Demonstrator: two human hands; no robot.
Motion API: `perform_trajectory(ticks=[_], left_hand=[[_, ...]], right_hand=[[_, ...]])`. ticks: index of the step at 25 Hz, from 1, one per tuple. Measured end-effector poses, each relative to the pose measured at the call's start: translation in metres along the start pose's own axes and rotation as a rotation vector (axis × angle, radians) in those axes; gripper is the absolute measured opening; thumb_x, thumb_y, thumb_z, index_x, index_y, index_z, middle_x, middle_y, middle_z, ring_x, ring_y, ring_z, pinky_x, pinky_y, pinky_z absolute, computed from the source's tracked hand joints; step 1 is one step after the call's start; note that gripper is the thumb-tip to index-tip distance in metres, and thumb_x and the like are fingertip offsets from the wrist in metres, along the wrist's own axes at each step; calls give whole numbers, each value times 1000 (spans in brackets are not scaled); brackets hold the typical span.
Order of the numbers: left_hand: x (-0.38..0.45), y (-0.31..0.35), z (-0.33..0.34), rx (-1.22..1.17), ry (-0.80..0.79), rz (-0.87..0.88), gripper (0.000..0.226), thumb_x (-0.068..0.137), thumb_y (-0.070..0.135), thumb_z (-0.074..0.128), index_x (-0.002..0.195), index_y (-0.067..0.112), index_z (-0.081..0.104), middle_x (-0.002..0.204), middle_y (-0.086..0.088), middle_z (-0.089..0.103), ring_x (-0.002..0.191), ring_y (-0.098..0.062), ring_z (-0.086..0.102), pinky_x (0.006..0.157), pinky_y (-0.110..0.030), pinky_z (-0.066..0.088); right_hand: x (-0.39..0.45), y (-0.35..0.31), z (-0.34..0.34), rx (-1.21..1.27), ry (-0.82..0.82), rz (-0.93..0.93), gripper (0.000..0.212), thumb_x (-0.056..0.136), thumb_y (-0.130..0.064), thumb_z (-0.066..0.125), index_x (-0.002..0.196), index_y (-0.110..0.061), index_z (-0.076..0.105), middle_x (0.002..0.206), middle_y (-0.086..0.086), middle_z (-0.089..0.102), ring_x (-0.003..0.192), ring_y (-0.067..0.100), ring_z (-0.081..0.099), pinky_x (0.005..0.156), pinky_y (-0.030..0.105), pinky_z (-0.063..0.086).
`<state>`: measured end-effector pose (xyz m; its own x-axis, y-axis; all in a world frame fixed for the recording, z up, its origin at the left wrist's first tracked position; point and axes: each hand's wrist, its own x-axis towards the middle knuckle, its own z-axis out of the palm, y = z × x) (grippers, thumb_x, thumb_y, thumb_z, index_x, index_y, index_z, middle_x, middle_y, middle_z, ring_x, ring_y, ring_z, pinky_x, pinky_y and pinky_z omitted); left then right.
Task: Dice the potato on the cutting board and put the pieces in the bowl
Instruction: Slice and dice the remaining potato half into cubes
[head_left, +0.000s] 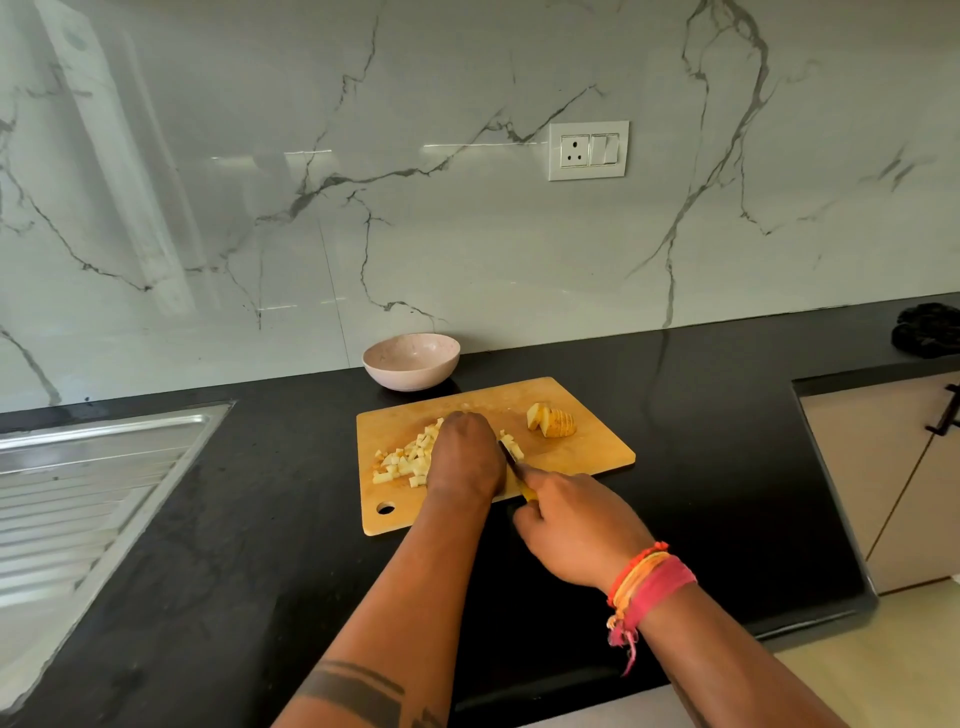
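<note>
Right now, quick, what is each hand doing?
Left hand: pressed down over potato on the cutting board; its grip is hidden.
Right hand: holding the knife.

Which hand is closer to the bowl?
Left. The left hand rests on the board just below the bowl. The right hand holds the knife farther back, at the board's near edge.

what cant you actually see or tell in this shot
Head view only:
- What the left hand holds down on the cutting board: hidden under the hand.
- Knife: mostly covered by both hands; right hand hides the handle.
- Bowl floor: hidden by its near wall.
- Dark object: cut off at the right edge.
</note>
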<state>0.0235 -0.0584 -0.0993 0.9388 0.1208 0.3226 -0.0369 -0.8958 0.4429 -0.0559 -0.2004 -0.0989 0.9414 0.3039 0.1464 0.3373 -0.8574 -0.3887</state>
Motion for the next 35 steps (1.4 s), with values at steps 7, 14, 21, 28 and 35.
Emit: perform_trajectory(ticks=[7, 14, 21, 28, 35], left_hand=[[-4, 5, -12, -136, 67, -26, 30, 96, 4, 57, 118, 17, 73, 120, -4, 69, 106, -19, 65, 85, -23, 47], [-6, -3, -25, -378, 122, -160, 28, 101, 8, 54, 115, 19, 75, 119, 2, 72, 105, -16, 65, 85, -18, 44], [-4, -8, -27, -435, 155, -152, 29, 100, 8, 53, 117, 19, 74, 120, 2, 72, 110, -15, 64, 87, -17, 42], [5, 22, -13, -301, 62, 15, 32, 100, 9, 52, 123, 17, 73, 126, -2, 71, 115, -17, 64, 94, -19, 43], [34, 47, 8, -23, -313, 121, 60, 96, 12, 61, 151, 32, 47, 147, -4, 55, 129, -24, 55, 101, -31, 47]], right_hand=[[-13, 7, 1, 98, 137, 92, 54, 101, -33, 44, 156, -34, 41, 70, -6, 60, 58, 10, 57, 48, 24, 37], [17, -14, 8, -10, 23, 102, 55, 102, -35, 44, 155, -20, 36, 82, -2, 59, 73, 20, 61, 60, 34, 47], [39, -27, 9, 123, 51, 20, 47, 102, -32, 45, 149, -26, 45, 105, 5, 70, 87, 24, 66, 74, 41, 56], [37, 17, -18, 262, 224, 166, 52, 103, -31, 44, 155, -31, 43, 97, -3, 67, 64, 12, 61, 59, 33, 47], [38, 35, -14, 376, 270, 222, 47, 103, -32, 45, 150, -30, 50, 102, -1, 70, 81, 20, 64, 73, 37, 52]])
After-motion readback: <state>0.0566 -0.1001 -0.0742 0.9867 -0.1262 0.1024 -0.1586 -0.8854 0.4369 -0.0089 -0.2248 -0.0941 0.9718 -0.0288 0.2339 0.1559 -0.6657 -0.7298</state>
